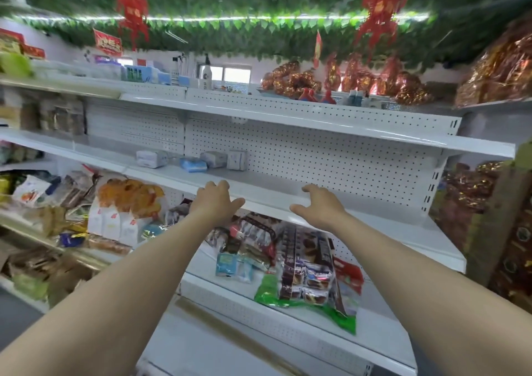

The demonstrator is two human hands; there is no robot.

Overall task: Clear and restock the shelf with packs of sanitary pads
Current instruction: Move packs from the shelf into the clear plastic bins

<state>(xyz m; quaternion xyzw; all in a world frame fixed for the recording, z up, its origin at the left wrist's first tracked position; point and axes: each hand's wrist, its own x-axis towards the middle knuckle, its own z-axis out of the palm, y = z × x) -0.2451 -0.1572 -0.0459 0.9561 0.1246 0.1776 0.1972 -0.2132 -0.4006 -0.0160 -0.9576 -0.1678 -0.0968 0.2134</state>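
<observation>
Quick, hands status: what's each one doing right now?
Left hand: open, fingers resting on the shelf edge, holding nothing.
Right hand: open, same edge, holding nothing.

White shelf (273, 187) with a black-dotted pegboard back (331, 157) bears a pale blue pack (193, 164) between white-grey packs (151, 158). Overhead hang green leaves (230, 1) and red hanging ornaments (384, 1), with gold-and-red foil bundles (293, 82) beyond.

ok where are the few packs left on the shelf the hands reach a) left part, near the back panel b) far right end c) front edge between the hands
a: the packs cluster on the left part of the shelf, close to the perforated back panel.
</observation>
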